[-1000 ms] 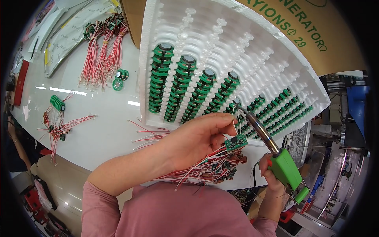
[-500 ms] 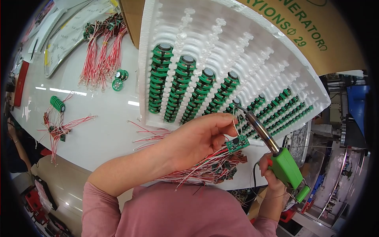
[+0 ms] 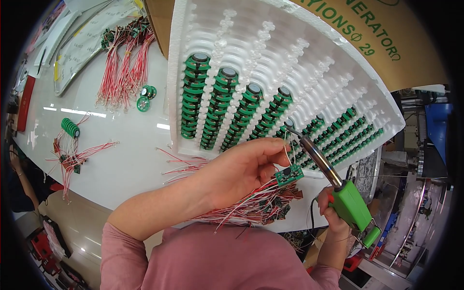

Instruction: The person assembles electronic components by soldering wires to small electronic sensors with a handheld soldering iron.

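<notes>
Board (image 3: 290, 175) is dangling tilted just right of the left hand (image 3: 249, 162), by the near edge of the white foam tray (image 3: 309, 63). That hand's got its thumb and fingertips pinched on a thin white wire (image 3: 287, 153) running up from the board. Right hand (image 3: 332, 215) is wrapped round the green grip of a soldering iron (image 3: 350, 205), which points far and left, tip right up at a speaker (image 3: 288, 123) sitting in the tray. Can't tell from where I'm standing if the tip's actually touching.

Rest of the tray is rows of green-rimmed speakers (image 3: 195, 92), packed on edge, left rows looking fuller. Big messy pile (image 3: 266, 205) of boards and red and white wires on the bench (image 3: 128, 145), near side, just under the dangling one. Brown carton (image 3: 406, 72) at the far right, behind the tray.

Over on the left there's a short green stack (image 3: 70, 126) beside a few loose wired boards (image 3: 72, 158), and farther back some tidy wire bundles (image 3: 125, 67) with a couple of green discs (image 3: 145, 96) close by. Someone else's arm (image 3: 24, 181) is poking in at the far-left edge.
</notes>
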Demonstrator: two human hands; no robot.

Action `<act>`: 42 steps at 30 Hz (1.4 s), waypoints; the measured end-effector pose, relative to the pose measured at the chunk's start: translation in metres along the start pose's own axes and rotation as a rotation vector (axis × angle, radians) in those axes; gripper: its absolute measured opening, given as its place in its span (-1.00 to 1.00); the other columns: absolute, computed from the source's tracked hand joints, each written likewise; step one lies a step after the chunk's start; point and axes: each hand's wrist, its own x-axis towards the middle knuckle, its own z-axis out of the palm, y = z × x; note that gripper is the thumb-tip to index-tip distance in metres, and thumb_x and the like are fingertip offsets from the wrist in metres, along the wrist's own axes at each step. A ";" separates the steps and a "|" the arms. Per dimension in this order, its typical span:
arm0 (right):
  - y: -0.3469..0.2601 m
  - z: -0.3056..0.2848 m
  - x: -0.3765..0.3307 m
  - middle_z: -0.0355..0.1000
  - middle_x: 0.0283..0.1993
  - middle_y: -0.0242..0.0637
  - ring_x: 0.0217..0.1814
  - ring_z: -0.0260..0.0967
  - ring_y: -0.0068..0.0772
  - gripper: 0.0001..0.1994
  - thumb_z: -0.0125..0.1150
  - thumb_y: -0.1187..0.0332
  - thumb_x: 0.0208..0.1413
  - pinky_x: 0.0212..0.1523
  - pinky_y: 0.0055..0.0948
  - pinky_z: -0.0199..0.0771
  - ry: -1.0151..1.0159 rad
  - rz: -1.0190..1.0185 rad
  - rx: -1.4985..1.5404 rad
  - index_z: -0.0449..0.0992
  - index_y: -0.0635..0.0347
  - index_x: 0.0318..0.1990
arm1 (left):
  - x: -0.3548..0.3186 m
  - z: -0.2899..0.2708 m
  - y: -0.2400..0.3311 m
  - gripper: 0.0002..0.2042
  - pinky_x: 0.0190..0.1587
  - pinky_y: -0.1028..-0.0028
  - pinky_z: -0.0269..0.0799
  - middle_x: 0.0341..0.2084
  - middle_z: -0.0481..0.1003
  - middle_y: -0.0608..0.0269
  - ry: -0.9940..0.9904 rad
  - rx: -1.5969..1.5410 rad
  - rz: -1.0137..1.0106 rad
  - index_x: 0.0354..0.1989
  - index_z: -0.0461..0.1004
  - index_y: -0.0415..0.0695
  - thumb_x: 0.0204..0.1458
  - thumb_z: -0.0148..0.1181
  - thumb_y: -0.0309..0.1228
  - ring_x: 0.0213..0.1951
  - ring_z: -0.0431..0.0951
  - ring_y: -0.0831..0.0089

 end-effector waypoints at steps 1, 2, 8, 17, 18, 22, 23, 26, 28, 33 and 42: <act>-0.001 -0.001 0.000 0.31 -0.58 -0.32 -0.57 0.29 -0.29 -0.85 0.21 0.31 -0.17 -0.54 -0.46 0.26 0.000 -0.001 0.000 0.37 0.13 -0.53 | 0.000 0.000 0.000 -0.88 -0.13 0.67 0.13 -0.44 0.37 0.46 -0.001 -0.004 -0.008 -0.36 0.39 -0.11 0.01 0.01 -0.35 -0.29 0.30 0.67; -0.002 -0.001 -0.001 0.31 -0.57 -0.33 -0.57 0.29 -0.30 -0.85 0.22 0.32 -0.17 -0.54 -0.47 0.26 0.002 -0.040 -0.033 0.38 0.13 -0.52 | 0.000 0.000 0.000 -0.88 -0.13 0.67 0.13 -0.44 0.37 0.46 0.000 -0.004 -0.008 -0.36 0.39 -0.11 0.01 0.01 -0.35 -0.29 0.30 0.67; -0.002 -0.002 -0.001 0.33 -0.56 -0.34 -0.56 0.30 -0.32 -0.85 0.23 0.33 -0.19 -0.53 -0.49 0.27 -0.014 -0.011 0.063 0.39 0.13 -0.50 | 0.000 -0.001 0.000 -0.88 -0.15 0.67 0.13 -0.44 0.37 0.47 -0.008 0.017 0.006 -0.36 0.39 -0.11 0.01 0.00 -0.35 -0.29 0.30 0.68; 0.014 -0.006 -0.001 0.36 -0.50 -0.37 -0.48 0.31 -0.42 -0.84 0.19 0.30 -0.11 -0.46 -0.55 0.26 -0.141 -0.014 0.130 0.39 0.16 -0.43 | 0.000 0.000 0.000 -0.87 -0.16 0.67 0.13 -0.44 0.37 0.47 0.000 0.000 -0.011 -0.36 0.39 -0.10 0.01 0.02 -0.33 -0.29 0.30 0.68; 0.013 -0.006 -0.001 0.36 -0.49 -0.38 -0.47 0.31 -0.42 -0.84 0.18 0.30 -0.09 -0.45 -0.56 0.26 -0.154 -0.005 0.146 0.38 0.17 -0.42 | 0.000 0.000 0.000 -0.87 -0.16 0.67 0.13 -0.45 0.37 0.47 -0.001 0.003 -0.008 -0.36 0.39 -0.10 0.01 0.01 -0.33 -0.29 0.30 0.67; 0.011 -0.005 -0.001 0.36 -0.49 -0.38 -0.47 0.31 -0.41 -0.84 0.18 0.33 -0.10 -0.46 -0.56 0.26 -0.143 -0.016 0.124 0.38 0.17 -0.42 | 0.000 -0.001 0.000 -0.87 -0.13 0.65 0.14 -0.45 0.37 0.45 -0.003 0.000 0.001 -0.35 0.39 -0.11 0.01 0.01 -0.34 -0.28 0.30 0.66; 0.011 -0.004 -0.001 0.36 -0.49 -0.38 -0.48 0.31 -0.41 -0.85 0.20 0.34 -0.12 -0.46 -0.57 0.26 -0.131 -0.002 0.299 0.39 0.17 -0.43 | 0.000 -0.001 0.000 -0.87 -0.13 0.65 0.14 -0.45 0.37 0.45 -0.004 0.000 0.000 -0.35 0.39 -0.11 0.01 0.01 -0.34 -0.28 0.30 0.66; 0.002 -0.003 -0.001 0.35 -0.50 -0.37 -0.49 0.32 -0.41 -0.85 0.22 0.36 -0.16 -0.47 -0.57 0.27 -0.076 0.015 0.320 0.39 0.17 -0.46 | 0.000 0.000 0.000 -0.87 -0.12 0.64 0.14 -0.45 0.37 0.45 0.005 -0.012 -0.006 -0.35 0.39 -0.12 0.01 0.01 -0.34 -0.28 0.30 0.65; 0.001 -0.003 -0.001 0.35 -0.51 -0.36 -0.50 0.32 -0.40 -0.85 0.24 0.37 -0.18 -0.48 -0.56 0.27 -0.031 0.017 0.166 0.39 0.17 -0.47 | 0.000 0.000 0.000 -0.87 -0.12 0.64 0.15 -0.45 0.37 0.44 -0.018 -0.032 0.000 -0.34 0.39 -0.12 0.01 0.00 -0.35 -0.28 0.30 0.65; 0.009 -0.004 -0.002 0.34 -0.54 -0.35 -0.53 0.31 -0.38 -0.85 0.24 0.37 -0.19 -0.50 -0.55 0.26 -0.047 0.016 0.206 0.39 0.16 -0.49 | 0.000 0.001 0.000 -0.87 -0.12 0.63 0.17 -0.44 0.37 0.43 -0.022 -0.025 0.013 -0.34 0.39 -0.13 0.01 0.00 -0.36 -0.28 0.31 0.64; 0.025 -0.004 -0.005 0.31 -0.56 -0.33 -0.54 0.28 -0.29 -0.82 0.19 0.25 -0.13 -0.52 -0.44 0.26 -0.061 -0.052 0.018 0.37 0.12 -0.51 | -0.002 0.001 0.001 -0.89 -0.13 0.61 0.21 -0.42 0.38 0.43 -0.007 -0.041 -0.003 -0.35 0.38 -0.11 0.01 0.01 -0.37 -0.27 0.33 0.63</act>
